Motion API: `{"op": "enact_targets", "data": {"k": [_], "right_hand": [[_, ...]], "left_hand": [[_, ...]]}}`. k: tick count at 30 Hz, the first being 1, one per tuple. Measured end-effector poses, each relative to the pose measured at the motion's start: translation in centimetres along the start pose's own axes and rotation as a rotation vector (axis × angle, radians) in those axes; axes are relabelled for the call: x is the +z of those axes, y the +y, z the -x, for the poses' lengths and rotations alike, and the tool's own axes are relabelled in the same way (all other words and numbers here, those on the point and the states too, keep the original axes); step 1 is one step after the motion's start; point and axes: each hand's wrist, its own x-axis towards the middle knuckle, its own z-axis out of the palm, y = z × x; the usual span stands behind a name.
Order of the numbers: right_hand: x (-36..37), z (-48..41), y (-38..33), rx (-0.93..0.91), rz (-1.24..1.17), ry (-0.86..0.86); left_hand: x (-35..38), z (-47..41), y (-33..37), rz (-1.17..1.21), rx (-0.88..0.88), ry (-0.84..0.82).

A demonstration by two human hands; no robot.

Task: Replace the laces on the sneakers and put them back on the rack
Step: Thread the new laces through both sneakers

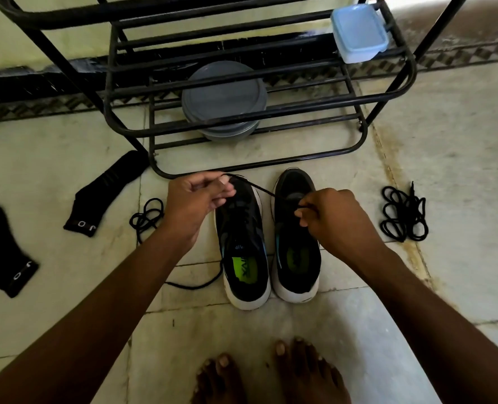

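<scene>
Lacing seems under way: left grip (198, 199) and right grip (329, 217) each pinch one black lace (261, 188), drawn straight between them above the sneakers (242, 234), which stand on the floor (446, 170) before the rack (109, 112). Next likely calls for feeding its tip through an eyelet.

A home entryway: tiled floor (446, 141), metal shoe rack (242, 112), socks (105, 193).

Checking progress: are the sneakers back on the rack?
Not yet: the left sneaker and right sneaker stand on the floor before the rack, left hand and right hand pinching a lace.
</scene>
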Motion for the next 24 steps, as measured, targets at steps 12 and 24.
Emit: {"op": "enact_targets", "data": {"k": [12,24], "right_hand": [[1.9,-0.7,-3.7,0.071,-0.748,0.018],[4.6,-1.8,-4.1,0.112,-0.745,-0.064]], "left_hand": [[0.5,4.0,-3.7,-0.661,0.158,-0.121],[0.5,4.0,-5.8,-0.564,0.083,-0.050]]}}
